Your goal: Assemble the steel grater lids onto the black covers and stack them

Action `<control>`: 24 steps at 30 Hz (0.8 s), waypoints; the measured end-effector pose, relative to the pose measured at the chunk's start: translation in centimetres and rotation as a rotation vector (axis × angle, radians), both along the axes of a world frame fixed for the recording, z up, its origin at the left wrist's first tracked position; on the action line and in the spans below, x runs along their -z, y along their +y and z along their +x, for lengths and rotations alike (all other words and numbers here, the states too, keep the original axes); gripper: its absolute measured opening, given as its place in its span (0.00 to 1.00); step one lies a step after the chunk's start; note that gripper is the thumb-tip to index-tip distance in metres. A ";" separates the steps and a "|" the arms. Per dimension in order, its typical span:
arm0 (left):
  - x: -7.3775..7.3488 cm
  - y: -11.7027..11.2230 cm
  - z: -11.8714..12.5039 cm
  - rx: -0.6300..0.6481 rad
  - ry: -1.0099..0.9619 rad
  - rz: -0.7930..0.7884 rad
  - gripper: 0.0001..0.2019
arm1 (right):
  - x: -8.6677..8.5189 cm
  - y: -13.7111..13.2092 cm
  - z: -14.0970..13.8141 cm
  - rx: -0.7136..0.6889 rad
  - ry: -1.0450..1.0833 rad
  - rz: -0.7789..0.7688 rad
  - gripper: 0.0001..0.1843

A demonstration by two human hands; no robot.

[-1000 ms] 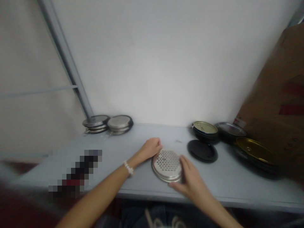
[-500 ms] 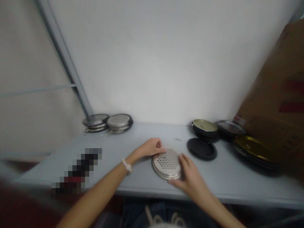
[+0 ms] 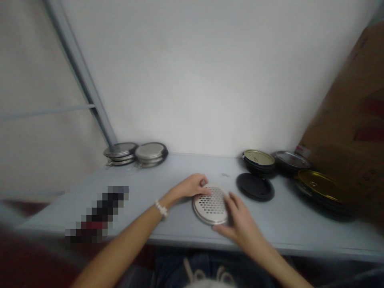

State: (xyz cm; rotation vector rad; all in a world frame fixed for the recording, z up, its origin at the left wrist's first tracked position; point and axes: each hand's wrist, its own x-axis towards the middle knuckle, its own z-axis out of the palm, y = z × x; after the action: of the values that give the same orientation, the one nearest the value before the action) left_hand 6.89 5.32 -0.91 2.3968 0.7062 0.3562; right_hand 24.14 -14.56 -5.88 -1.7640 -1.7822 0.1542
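Before me on the table lies a round, silver perforated metal tray with rows of short slots in its top. My left hand is closed on its far left edge, the thumb resting on the top and the fingers curled behind the rim. Around the right edge my right hand is curved, fingers on the far right side and thumb at the near rim. Some fingertips are hidden behind the tray. A black round lid lies flat just beyond my right hand, apart from it.
Two stacks of round silver trays stand at the back left beside a metal post. Toward the right are a gold-topped stack, a silver-topped stack and a larger gold lid. A cardboard box rises behind them. A pixelated patch covers the left.
My left thumb has slid slightly to the right over the perforated metal tray. Both hands otherwise keep their places around it.
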 end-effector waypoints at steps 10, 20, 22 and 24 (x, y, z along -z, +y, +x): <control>0.2 0.0 0.2 0.007 0.003 0.062 0.23 | -0.4 0.1 0.1 -0.008 -0.142 0.039 0.46; 0.1 -0.1 0.1 0.013 0.051 0.150 0.21 | -1.0 0.2 0.9 -0.035 -0.242 0.031 0.39; 0.2 0.0 0.1 -0.001 0.063 0.113 0.21 | -1.0 0.2 1.1 -0.031 -0.265 0.018 0.36; 0.3 0.2 0.1 -0.017 0.069 0.106 0.22 | -1.1 0.3 1.0 -0.026 -0.282 -0.003 0.36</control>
State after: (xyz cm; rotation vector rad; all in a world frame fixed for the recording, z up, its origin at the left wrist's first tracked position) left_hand 6.98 5.52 -1.21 2.5153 0.7561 0.3268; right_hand 25.17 -14.21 -4.80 -1.8378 -2.0019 -0.0872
